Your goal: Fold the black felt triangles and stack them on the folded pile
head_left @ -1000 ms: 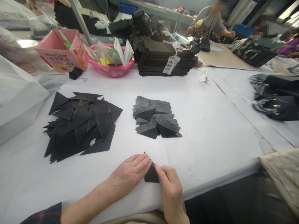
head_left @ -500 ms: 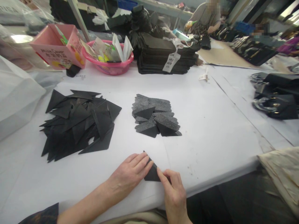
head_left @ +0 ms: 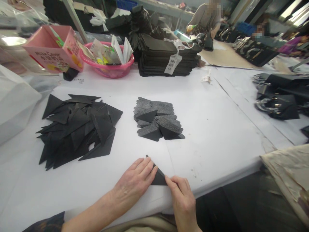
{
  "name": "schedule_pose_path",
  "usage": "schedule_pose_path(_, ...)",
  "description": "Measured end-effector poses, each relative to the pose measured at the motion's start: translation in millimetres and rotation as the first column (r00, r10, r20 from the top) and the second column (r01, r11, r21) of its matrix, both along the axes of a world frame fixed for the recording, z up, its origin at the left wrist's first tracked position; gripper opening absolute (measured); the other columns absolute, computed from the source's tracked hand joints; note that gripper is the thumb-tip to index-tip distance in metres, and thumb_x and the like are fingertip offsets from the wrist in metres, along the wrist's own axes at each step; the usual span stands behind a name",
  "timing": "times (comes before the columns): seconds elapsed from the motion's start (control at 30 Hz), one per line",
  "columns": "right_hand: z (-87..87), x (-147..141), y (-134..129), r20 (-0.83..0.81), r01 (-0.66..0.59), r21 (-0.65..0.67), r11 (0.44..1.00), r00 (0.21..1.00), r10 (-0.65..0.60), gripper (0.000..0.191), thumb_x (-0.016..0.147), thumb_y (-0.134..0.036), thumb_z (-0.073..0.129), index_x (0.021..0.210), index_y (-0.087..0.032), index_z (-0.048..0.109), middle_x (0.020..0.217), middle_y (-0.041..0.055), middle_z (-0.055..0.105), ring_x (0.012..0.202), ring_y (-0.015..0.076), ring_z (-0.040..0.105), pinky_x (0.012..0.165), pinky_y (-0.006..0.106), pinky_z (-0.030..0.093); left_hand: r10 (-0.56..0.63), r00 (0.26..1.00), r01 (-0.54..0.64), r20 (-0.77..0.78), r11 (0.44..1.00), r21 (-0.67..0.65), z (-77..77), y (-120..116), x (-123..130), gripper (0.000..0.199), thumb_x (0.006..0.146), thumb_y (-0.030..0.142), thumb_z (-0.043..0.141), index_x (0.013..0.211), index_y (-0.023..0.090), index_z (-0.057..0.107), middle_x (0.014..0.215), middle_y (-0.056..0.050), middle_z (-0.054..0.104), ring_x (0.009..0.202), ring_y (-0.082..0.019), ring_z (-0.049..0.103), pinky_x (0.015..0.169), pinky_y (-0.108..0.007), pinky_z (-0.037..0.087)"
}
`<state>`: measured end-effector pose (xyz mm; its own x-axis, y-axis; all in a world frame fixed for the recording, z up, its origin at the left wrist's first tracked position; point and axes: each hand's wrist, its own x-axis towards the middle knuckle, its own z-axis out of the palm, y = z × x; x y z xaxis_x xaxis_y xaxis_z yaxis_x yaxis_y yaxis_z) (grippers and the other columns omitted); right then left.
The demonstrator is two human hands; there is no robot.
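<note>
A black triangular piece (head_left: 158, 178) lies on the white table near its front edge. My left hand (head_left: 135, 177) rests flat over the piece's left side, its fingers stretched out and pressing it down. With thumb and bent fingers, my right hand (head_left: 182, 193) pinches the piece's right corner. Beyond my hands sits a small pile of grey-speckled and black pieces (head_left: 156, 119). Further left spreads a larger heap of flat black pointed pieces (head_left: 79, 129).
At the back stand a pink box (head_left: 55, 48), a pink basin (head_left: 111, 69) with papers and tubes, and a tagged stack of black sheets (head_left: 156, 54). Black bags (head_left: 282, 96) lie at the right. A person (head_left: 205, 19) works at the far table.
My right hand has slid slightly right along the edge of the piece, its thumb now at the right corner. The view has shifted a little, and the far person's hands have moved.
</note>
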<state>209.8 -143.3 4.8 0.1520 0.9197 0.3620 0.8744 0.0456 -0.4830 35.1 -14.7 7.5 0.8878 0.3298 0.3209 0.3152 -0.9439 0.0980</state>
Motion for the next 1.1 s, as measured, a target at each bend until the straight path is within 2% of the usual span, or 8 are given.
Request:
schedule_pose_path(0.13, 1.0, 3.4, -5.7, 0.009, -0.006, -0.008, 1.0, 1.0, 0.006, 0.035, 0.096, -0.008, 0.05, 0.126, -0.023, 0.061, 0.099, 0.0059, 0.061, 0.09, 0.0151, 0.058, 0.079, 0.028, 0.054, -0.054, 0.998, 0.054, 0.033, 0.998, -0.017, -0.3, -0.1, 1.7, 0.032, 0.099, 0.004, 0.034, 0.122, 0.004, 0.056, 0.118, -0.013, 0.061, 0.117, -0.025, 0.056, 0.101, -0.038, 0.046)
schedule_pose_path(0.4, 1.7, 2.9, -10.1, 0.082, -0.01, -0.036, 0.999, 0.997, 0.013, 0.038, 0.098, -0.012, 0.047, 0.133, -0.024, 0.057, 0.1, 0.007, 0.062, 0.09, 0.016, 0.059, 0.078, 0.028, 0.055, -0.024, 1.0, 0.024, 0.019, 0.999, 0.029, -4.1, -9.7, 2.1, 0.035, 0.099, 0.009, 0.034, 0.126, 0.009, 0.056, 0.119, -0.014, 0.061, 0.116, -0.029, 0.057, 0.094, -0.041, 0.05)
schedule_pose_path(0.57, 2.7, -0.1, -10.7, 0.089, 0.018, -0.084, 0.996, 0.996, -0.011, 0.037, 0.098, -0.01, 0.046, 0.131, -0.022, 0.059, 0.101, 0.0075, 0.061, 0.091, 0.0166, 0.058, 0.08, 0.03, 0.055, 0.006, 1.0, -0.006, -0.007, 0.999, 0.036, -1.4, -14.0, 8.6, 0.034, 0.099, 0.007, 0.033, 0.123, 0.006, 0.056, 0.12, -0.014, 0.061, 0.117, -0.028, 0.056, 0.099, -0.041, 0.047)
schedule_pose_path(0.7, 2.6, 0.8, -12.6, 0.086, -0.007, -0.089, 0.996, 0.996, 0.015, 0.039, 0.098, -0.008, 0.045, 0.132, -0.022, 0.058, 0.103, 0.0079, 0.06, 0.094, 0.0172, 0.057, 0.081, 0.03, 0.054, -0.055, 0.998, 0.055, 0.043, 0.998, 0.017, -1.0, -15.6, 13.1, 0.034, 0.099, 0.004, 0.03, 0.118, 0.005, 0.058, 0.117, -0.012, 0.062, 0.115, -0.024, 0.056, 0.101, -0.037, 0.045)
schedule_pose_path(0.93, 1.3, 5.3, -18.6, 0.024, 0.001, 0.002, 1.0, 1.0, -0.001, 0.035, 0.095, -0.005, 0.052, 0.126, -0.018, 0.061, 0.103, 0.0069, 0.06, 0.095, 0.0157, 0.056, 0.083, 0.029, 0.052, -0.027, 1.0, 0.027, -0.003, 1.0, 0.001, -5.4, -25.2, 13.3, 0.033, 0.098, 0.013, 0.04, 0.128, 0.01, 0.055, 0.121, -0.015, 0.059, 0.116, -0.032, 0.056, 0.094, -0.044, 0.048)
schedule_pose_path(1.1, 0.8, 5.7, -20.6, 0.042, 0.007, 0.005, 1.0, 0.999, -0.007, 0.033, 0.094, -0.003, 0.053, 0.123, -0.016, 0.061, 0.101, 0.0072, 0.06, 0.094, 0.0151, 0.056, 0.081, 0.028, 0.052, -0.016, 0.999, 0.017, -0.037, 1.0, 0.019, -4.2, -30.5, 14.2, 0.035, 0.097, 0.015, 0.044, 0.131, 0.01, 0.053, 0.124, -0.018, 0.057, 0.118, -0.034, 0.054, 0.094, -0.045, 0.048)
